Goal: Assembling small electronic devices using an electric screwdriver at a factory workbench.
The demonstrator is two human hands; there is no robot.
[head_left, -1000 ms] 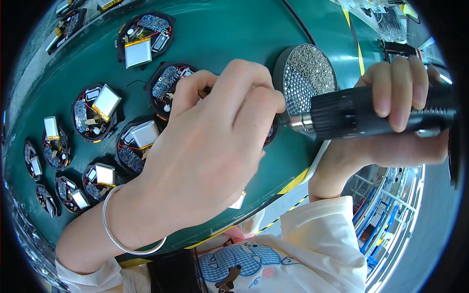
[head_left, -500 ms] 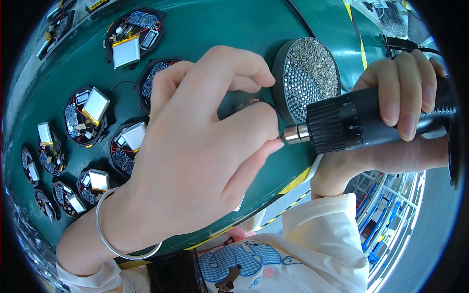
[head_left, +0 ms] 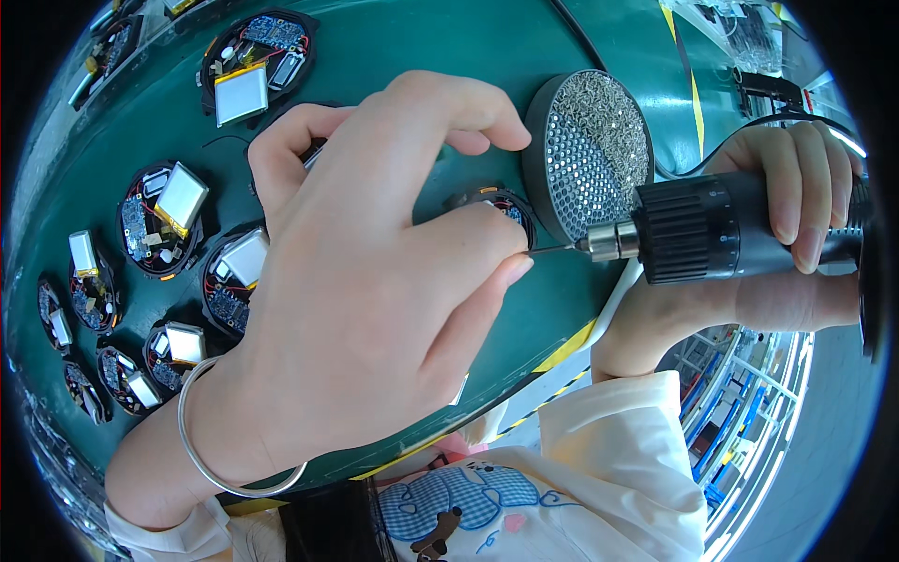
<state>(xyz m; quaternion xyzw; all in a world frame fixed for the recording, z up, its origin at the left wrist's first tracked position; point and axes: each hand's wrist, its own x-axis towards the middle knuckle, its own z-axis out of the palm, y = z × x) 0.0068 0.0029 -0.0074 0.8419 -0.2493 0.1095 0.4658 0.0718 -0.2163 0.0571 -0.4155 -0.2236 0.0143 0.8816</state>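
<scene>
The left hand (head_left: 361, 262) fills the middle, back upward, a thin silver bangle (head_left: 192, 426) on its wrist. Its thumb and index finger meet at their tips; the next finger arches forward, apart from those 2. The right hand (head_left: 801, 192), well to the right, is wrapped around a black electric screwdriver (head_left: 693, 229). The tool lies on its side between the hands, its long axis running right to left, nearly level, the nose slightly closer to the wearer. Its thin bit (head_left: 554, 249) points at the left hand's pinch and ends at or just beside those 2 fingertips, so the left hand is nearer the tip while the right hand has the body.

Just beyond the pinch is a round black unit (head_left: 501, 199), partly covered by the left hand. Farther on, above the bit, a round dish (head_left: 536, 164) holds many tiny metal pieces (head_left: 609, 122), probably screws. To the left, more round units, such as 1 with a silver battery pack (head_left: 242, 96), sit on a green mat (head_left: 403, 37).

Whether the pinch holds anything, or the bit touches a fingertip, is too small to tell. The left hand's curled fingers hide most of another unit, and the screwdriver's rear is lost at the dark right rim.
</scene>
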